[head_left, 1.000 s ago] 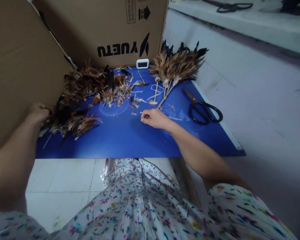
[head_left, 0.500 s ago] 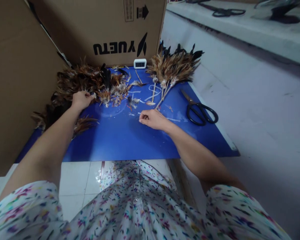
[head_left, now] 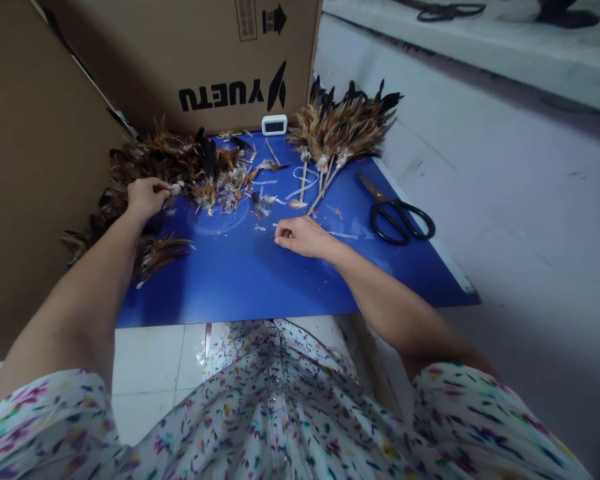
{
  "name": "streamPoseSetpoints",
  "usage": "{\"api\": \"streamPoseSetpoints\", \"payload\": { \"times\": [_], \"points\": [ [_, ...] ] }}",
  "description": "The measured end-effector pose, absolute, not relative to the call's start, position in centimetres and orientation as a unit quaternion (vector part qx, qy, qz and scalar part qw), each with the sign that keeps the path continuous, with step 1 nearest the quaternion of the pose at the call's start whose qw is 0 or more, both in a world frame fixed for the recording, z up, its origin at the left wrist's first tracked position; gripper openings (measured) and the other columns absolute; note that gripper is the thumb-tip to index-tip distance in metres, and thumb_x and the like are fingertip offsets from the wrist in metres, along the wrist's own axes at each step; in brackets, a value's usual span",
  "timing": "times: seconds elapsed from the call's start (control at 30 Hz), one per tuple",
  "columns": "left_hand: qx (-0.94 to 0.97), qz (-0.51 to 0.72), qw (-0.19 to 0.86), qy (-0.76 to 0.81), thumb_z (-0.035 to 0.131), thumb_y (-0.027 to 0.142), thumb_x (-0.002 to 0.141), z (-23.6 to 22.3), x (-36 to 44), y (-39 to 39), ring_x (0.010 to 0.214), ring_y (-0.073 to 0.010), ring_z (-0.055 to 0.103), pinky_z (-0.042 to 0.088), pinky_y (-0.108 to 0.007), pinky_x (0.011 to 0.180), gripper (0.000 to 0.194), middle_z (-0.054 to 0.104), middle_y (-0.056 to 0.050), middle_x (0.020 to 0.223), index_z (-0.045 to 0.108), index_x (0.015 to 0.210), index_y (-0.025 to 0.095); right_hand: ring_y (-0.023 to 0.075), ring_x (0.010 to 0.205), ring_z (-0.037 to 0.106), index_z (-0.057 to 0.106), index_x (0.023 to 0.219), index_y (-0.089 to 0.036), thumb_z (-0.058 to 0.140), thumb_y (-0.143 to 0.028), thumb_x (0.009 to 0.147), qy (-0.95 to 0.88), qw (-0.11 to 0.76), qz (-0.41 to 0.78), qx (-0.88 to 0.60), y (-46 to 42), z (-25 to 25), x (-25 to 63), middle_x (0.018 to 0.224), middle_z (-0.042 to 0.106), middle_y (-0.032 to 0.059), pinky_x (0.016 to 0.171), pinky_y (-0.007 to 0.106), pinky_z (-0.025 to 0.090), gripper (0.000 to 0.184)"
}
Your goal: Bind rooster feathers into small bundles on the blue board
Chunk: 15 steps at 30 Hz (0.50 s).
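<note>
My left hand is closed in a pinch on a feather tuft, whose pale fluffy end pokes out past the fingertips. Around that hand lies a heap of brown and black feathers. One small feather bunch rests nearer to me, just below the left wrist. Over the middle of the blue board my right hand has its fingers curled together; whatever is inside them, if anything, is hidden. Just beyond it are the sticks of several feather dusters, their plumes pointing away from me.
Black-handled scissors lie to the right on the board. A small white digital clock stands at the back, before a cardboard box. Loose feathers and white strips are scattered mid-board. A wall borders the right side.
My left hand has shifted slightly left and toward me, with the pale tuft end now more visible. The right hand stays nearly in place. The whole view has tilted a little.
</note>
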<state>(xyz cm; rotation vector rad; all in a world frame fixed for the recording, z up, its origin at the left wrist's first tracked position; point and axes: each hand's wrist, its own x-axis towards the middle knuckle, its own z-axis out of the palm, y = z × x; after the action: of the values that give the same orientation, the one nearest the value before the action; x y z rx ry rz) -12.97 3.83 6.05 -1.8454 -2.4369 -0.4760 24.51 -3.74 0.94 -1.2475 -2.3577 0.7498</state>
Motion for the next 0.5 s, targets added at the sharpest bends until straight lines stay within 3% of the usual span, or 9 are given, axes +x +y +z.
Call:
{"api": "streamPoseSetpoints", "payload": {
  "times": [0.23,0.33,0.43,0.5],
  "points": [
    [-0.618,-0.107,0.116,-0.77,0.052,0.015,0.086,6.7,-11.8,3.0,0.112,-0.0274,0.057,0.044,-0.042,0.1,0.042,0.065,-0.016,0.127,0.069,0.124,0.011,0.0118,0.068,0.06,0.071,0.083,-0.017,0.062,-0.017,0.083,-0.837,0.182,0.261,-0.444,-3.8,0.9,24.6,0.075,0.07,0.0022,0.067,0.023,0.04,0.01],
    [-0.653,-0.075,0.062,-0.751,0.054,0.031,0.089,5.2,-9.0,3.4,0.106,-0.0276,0.065,0.048,-0.036,0.093,0.035,0.073,-0.013,0.109,0.075,0.111,0.014,0.0119,0.068,0.06,0.071,0.083,-0.017,0.062,-0.017,0.083,-0.837,0.182,0.263,-0.444,-3.8,1.0,24.6,0.075,0.07,0.0022,0.067,0.023,0.04,0.01],
    [-0.656,-0.027,-0.006,-0.754,0.057,0.056,0.085,3.6,-6.6,4.0,0.098,-0.0332,0.069,0.051,-0.037,0.084,0.047,0.075,-0.015,0.096,0.077,0.094,0.015,0.0114,0.068,0.059,0.071,0.083,-0.017,0.062,-0.017,0.084,-0.836,0.181,0.263,-0.446,-3.8,1.1,24.6,0.075,0.07,0.002,0.068,0.023,0.04,0.01],
    [-0.653,-0.015,-0.04,-0.756,0.061,0.054,0.082,2.9,-5.7,4.3,0.096,-0.0337,0.069,0.051,-0.037,0.082,0.042,0.075,-0.015,0.094,0.076,0.089,0.016,0.0113,0.068,0.059,0.071,0.083,-0.017,0.061,-0.017,0.084,-0.835,0.179,0.264,-0.448,-3.9,1.2,24.6,0.075,0.07,0.002,0.068,0.023,0.04,0.01]
  ]
}}
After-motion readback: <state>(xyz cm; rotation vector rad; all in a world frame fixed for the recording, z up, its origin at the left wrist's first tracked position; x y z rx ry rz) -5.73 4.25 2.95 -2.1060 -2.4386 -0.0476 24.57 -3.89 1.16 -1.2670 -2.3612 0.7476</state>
